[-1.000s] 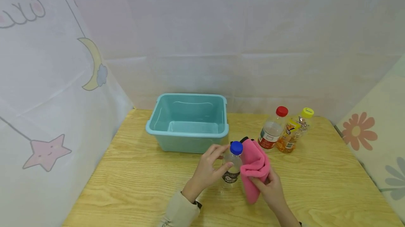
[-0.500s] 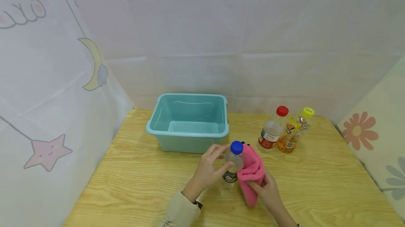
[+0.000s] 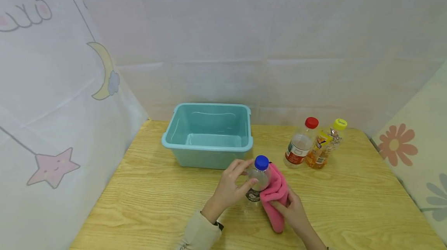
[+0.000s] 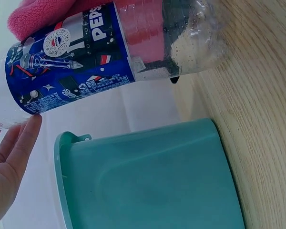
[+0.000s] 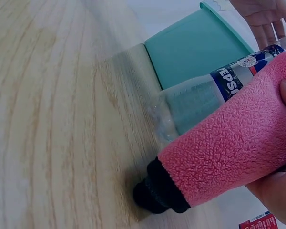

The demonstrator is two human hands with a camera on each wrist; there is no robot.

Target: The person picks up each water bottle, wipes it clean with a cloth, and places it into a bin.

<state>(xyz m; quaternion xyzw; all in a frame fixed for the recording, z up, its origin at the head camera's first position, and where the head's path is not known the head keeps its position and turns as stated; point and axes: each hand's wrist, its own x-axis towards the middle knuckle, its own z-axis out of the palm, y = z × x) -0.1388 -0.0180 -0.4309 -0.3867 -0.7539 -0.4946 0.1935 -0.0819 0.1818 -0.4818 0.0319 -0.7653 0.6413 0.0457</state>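
Observation:
A clear plastic Pepsi bottle with a blue cap and dark blue label stands upright on the table. My left hand holds its upper part between thumb and fingers, from the left side. In my right hand is a folded pink cloth with black edging, pressed to the right side of the bottle. The right wrist view shows the fluffy cloth lying along the bottle, hiding part of the label.
Behind my left hand stands a teal plastic basin with nothing inside. At the back right of the wooden table are a red-capped bottle and a yellow-capped bottle, close together. White printed sheets hang behind.
My right hand has moved the pink cloth left and slightly toward me, against the bottle and over part of its right side. My left hand and the bottle have stayed nearly still.

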